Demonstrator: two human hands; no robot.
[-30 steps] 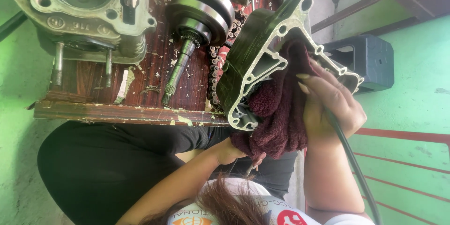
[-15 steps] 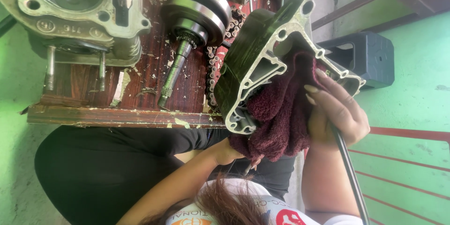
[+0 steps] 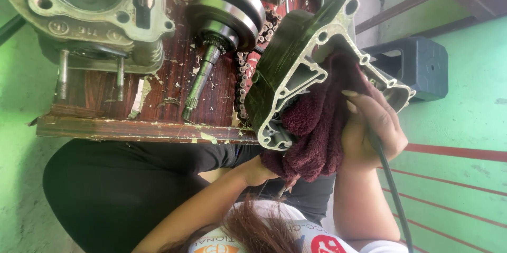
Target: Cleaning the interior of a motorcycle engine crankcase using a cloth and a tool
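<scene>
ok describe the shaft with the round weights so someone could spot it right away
Start at the wooden board across the top of the view, scattered with chips. Near its middle, between the grey engine block on the left and the black cover being wiped with a dark red cloth, lies the shaft. It alone has two thick round steel discs and a thin splined stem.

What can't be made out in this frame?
Head view:
- Left hand: fingers hidden under the maroon cloth, so its grip is unclear.
- Engine cover: inside hidden by the cloth and the right hand.
- Black cable: ends hidden by the right hand and the bottom edge.
- Cylinder head: cut off by the top edge.
</scene>
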